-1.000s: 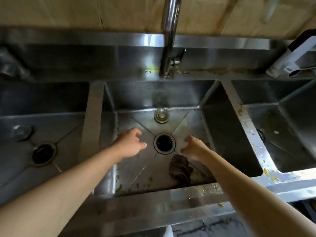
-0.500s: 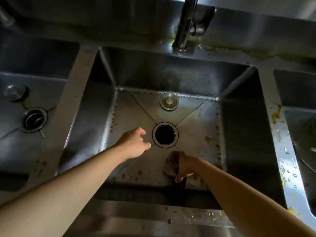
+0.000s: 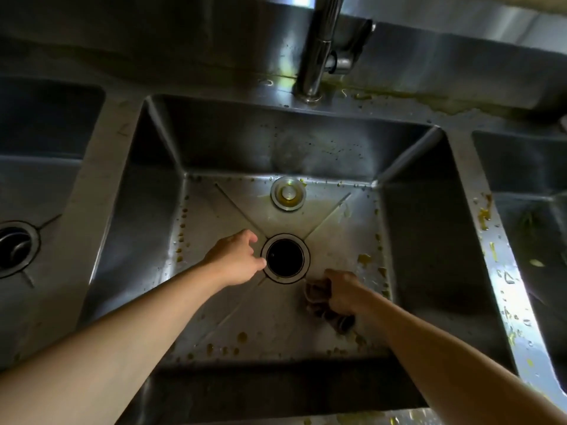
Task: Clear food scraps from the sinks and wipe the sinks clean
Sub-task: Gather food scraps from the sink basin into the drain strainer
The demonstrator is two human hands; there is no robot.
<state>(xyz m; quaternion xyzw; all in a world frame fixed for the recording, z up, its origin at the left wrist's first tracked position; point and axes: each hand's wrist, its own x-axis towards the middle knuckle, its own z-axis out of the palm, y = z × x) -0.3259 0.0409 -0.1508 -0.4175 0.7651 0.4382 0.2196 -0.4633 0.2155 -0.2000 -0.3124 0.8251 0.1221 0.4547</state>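
Wiping cloth: a dark, crumpled cloth (image 3: 319,305) lies on the floor of the middle sink (image 3: 429,240), just near and right of the drain opening (image 3: 284,258).
Right hand: the right hand (image 3: 345,291) has its fingers curled round the cloth, bunching it; the loose end trails toward the near right.
Left hand: the left hand (image 3: 237,260) holds nothing; its fingers are loosely bent and its fingertips sit at the left rim of the drain.
Food scraps: yellowish scraps (image 3: 365,259) dot the sink floor, thickest along the right edge and the near edge.
Key relation: the nearest scraps lie just right and far of the gripped cloth, so the right hand is much the closer; a sweep leftward would probably carry them toward the drain.
Drain plug: a round plug (image 3: 287,196) rests far of the drain, below the tap (image 3: 316,56).
Neighbouring sinks: the right sink (image 3: 527,185) and the divider before it also carry scraps; the left sink (image 3: 46,179) shows its own drain.
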